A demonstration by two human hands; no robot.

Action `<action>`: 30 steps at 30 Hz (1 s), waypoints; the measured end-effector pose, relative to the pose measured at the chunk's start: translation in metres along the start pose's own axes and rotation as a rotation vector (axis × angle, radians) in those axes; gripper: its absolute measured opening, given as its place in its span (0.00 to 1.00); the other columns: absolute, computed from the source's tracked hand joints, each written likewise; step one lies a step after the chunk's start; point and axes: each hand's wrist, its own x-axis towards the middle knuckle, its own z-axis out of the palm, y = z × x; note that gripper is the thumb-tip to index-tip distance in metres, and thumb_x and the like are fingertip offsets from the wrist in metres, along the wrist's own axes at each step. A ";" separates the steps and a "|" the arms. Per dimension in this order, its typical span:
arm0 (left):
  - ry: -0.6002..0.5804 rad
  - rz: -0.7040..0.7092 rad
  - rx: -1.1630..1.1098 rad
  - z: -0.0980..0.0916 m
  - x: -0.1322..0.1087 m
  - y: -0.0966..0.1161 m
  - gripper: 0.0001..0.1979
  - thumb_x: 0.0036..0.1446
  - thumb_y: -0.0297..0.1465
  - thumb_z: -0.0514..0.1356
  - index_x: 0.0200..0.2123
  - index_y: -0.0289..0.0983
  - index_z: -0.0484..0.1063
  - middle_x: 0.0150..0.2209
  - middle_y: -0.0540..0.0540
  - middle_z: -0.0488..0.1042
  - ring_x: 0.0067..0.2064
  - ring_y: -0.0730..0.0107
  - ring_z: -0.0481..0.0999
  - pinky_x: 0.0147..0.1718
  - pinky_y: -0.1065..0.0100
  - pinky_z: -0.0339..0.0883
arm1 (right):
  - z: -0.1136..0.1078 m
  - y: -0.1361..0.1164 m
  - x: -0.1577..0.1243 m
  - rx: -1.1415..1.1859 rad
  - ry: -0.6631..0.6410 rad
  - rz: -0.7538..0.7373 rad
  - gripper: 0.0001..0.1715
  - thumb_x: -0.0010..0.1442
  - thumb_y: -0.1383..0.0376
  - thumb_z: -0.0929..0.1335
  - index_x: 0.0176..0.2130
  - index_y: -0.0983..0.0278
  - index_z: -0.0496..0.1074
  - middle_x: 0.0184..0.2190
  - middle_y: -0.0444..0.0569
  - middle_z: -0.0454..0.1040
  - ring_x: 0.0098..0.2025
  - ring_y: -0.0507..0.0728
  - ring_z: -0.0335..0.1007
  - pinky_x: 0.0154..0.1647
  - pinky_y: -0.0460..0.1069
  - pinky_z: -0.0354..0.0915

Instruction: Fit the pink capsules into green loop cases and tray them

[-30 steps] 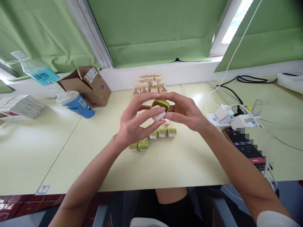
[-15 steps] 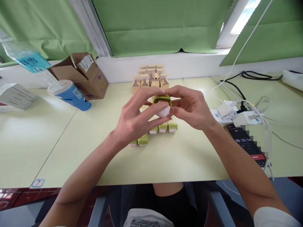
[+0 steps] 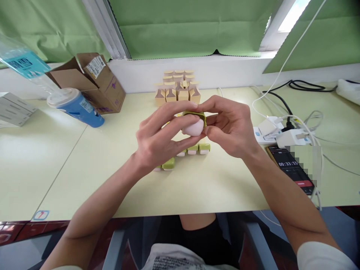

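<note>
Between both hands, above the table, is a small rounded white case [image 3: 193,128] with a green cover [image 3: 201,117] partly over it. My left hand [image 3: 161,137] grips the white case with its fingers and thumb. On the other side, my right hand [image 3: 229,125] pinches the green cover's edge. Below the hands, several similar green-and-white cases [image 3: 204,149] sit on the table in a row. Another green-topped case [image 3: 168,164] lies nearer to me, partly behind my left wrist. My fingers hide part of the held case.
Several open small cardboard boxes [image 3: 177,95] stand by the wall. At left are a brown carton [image 3: 108,92], a blue cup [image 3: 84,108], a clear bottle [image 3: 26,65] and white boxes [image 3: 14,110]. At right lie a phone [image 3: 292,168], a power strip [image 3: 261,135] and cables.
The white case has tilted within the green cover, showing more of its rounded side. Both hands keep their hold. The whole view has shifted slightly.
</note>
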 end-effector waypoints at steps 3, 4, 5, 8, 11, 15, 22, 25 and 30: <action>0.071 0.099 0.017 0.001 0.002 0.002 0.14 0.65 0.30 0.73 0.52 0.45 0.79 0.52 0.47 0.85 0.48 0.62 0.89 0.46 0.62 0.89 | 0.000 -0.001 -0.001 -0.011 0.013 0.015 0.14 0.56 0.70 0.75 0.42 0.54 0.83 0.42 0.44 0.82 0.37 0.58 0.80 0.30 0.54 0.78; 0.065 0.095 0.018 0.002 0.003 0.002 0.15 0.65 0.29 0.72 0.53 0.46 0.79 0.52 0.47 0.85 0.49 0.62 0.89 0.48 0.61 0.89 | -0.001 0.000 -0.001 -0.030 0.016 0.029 0.12 0.56 0.68 0.76 0.41 0.54 0.83 0.42 0.45 0.82 0.38 0.60 0.80 0.31 0.55 0.78; 0.054 0.089 0.012 0.002 0.003 0.002 0.15 0.66 0.29 0.72 0.54 0.48 0.79 0.53 0.49 0.85 0.50 0.62 0.89 0.49 0.61 0.89 | 0.000 0.001 -0.001 -0.050 0.019 0.042 0.11 0.56 0.65 0.77 0.42 0.54 0.83 0.42 0.46 0.82 0.40 0.61 0.81 0.32 0.56 0.79; 0.073 0.103 0.016 0.006 0.001 -0.001 0.16 0.67 0.30 0.72 0.55 0.49 0.79 0.54 0.50 0.85 0.51 0.64 0.88 0.50 0.62 0.89 | 0.001 0.003 0.000 -0.074 0.027 0.048 0.11 0.57 0.62 0.79 0.42 0.54 0.82 0.42 0.47 0.82 0.42 0.63 0.81 0.34 0.58 0.81; 0.114 0.139 0.056 0.009 -0.001 -0.004 0.15 0.65 0.30 0.74 0.53 0.44 0.79 0.50 0.48 0.85 0.49 0.64 0.89 0.48 0.64 0.89 | 0.003 0.003 -0.001 -0.063 0.039 0.047 0.11 0.56 0.63 0.78 0.41 0.54 0.81 0.40 0.47 0.81 0.40 0.63 0.81 0.34 0.57 0.81; 0.101 0.146 0.053 0.008 -0.001 -0.004 0.15 0.65 0.30 0.74 0.53 0.45 0.80 0.51 0.48 0.85 0.49 0.65 0.89 0.48 0.65 0.89 | 0.002 0.001 -0.003 0.002 0.024 0.020 0.10 0.58 0.68 0.76 0.41 0.56 0.81 0.39 0.44 0.80 0.37 0.58 0.80 0.34 0.55 0.80; 0.081 0.028 0.063 -0.005 0.004 -0.003 0.14 0.69 0.44 0.71 0.54 0.49 0.78 0.53 0.50 0.86 0.53 0.63 0.89 0.51 0.59 0.89 | -0.017 -0.001 0.007 0.101 -0.203 0.033 0.22 0.63 0.53 0.81 0.54 0.54 0.82 0.57 0.50 0.82 0.52 0.64 0.83 0.48 0.59 0.85; 0.076 -0.001 0.023 -0.007 0.007 -0.002 0.15 0.69 0.47 0.70 0.52 0.48 0.79 0.55 0.49 0.86 0.55 0.62 0.89 0.54 0.57 0.89 | -0.018 0.007 0.012 0.135 -0.221 0.014 0.28 0.60 0.49 0.83 0.55 0.54 0.80 0.58 0.51 0.82 0.54 0.64 0.83 0.49 0.58 0.85; 0.049 0.025 0.116 -0.001 0.005 -0.003 0.18 0.72 0.49 0.67 0.57 0.47 0.78 0.59 0.47 0.85 0.68 0.52 0.81 0.62 0.46 0.85 | -0.011 0.020 0.013 0.133 -0.093 0.022 0.30 0.58 0.46 0.83 0.52 0.54 0.78 0.53 0.49 0.84 0.45 0.60 0.85 0.43 0.56 0.84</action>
